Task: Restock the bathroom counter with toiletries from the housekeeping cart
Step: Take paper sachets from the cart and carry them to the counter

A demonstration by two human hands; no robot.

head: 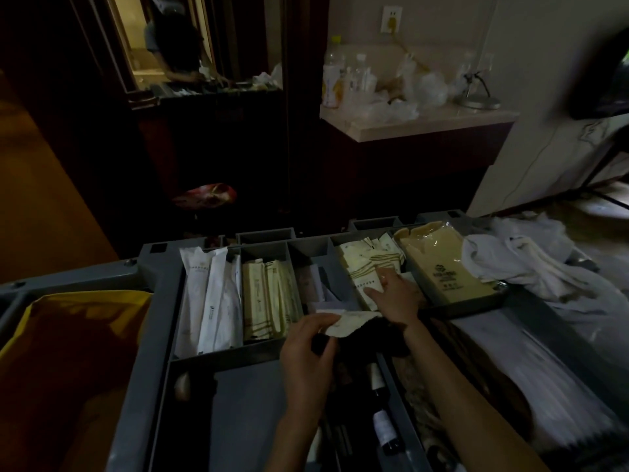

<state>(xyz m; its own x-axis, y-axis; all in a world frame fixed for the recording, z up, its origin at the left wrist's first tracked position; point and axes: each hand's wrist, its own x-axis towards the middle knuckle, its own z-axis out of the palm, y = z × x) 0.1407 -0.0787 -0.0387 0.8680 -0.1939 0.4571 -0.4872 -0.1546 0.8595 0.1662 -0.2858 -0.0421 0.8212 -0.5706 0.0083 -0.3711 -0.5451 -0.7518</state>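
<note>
The grey housekeeping cart (160, 277) fills the lower view, its top tray split into compartments. My left hand (308, 356) pinches a few cream toiletry packets (347, 321) over the middle of the tray. My right hand (396, 294) reaches into the compartment of small cream sachets (367, 264), fingers on a sachet; whether it grips one is unclear. Long white packets (211, 301) fill the left compartment. Cream packets with stripes (269, 298) stand beside them. A flat pack of beige slippers (446, 264) lies in the right compartment.
A yellow bag (78, 335) hangs at the cart's left. White linen (531, 264) is heaped on the cart's right. Dark bottles (381, 413) lie in the lower compartment. Beyond, a pale counter (425, 122) carries plastic bottles and bags. A mirror (190, 46) stands at the back left.
</note>
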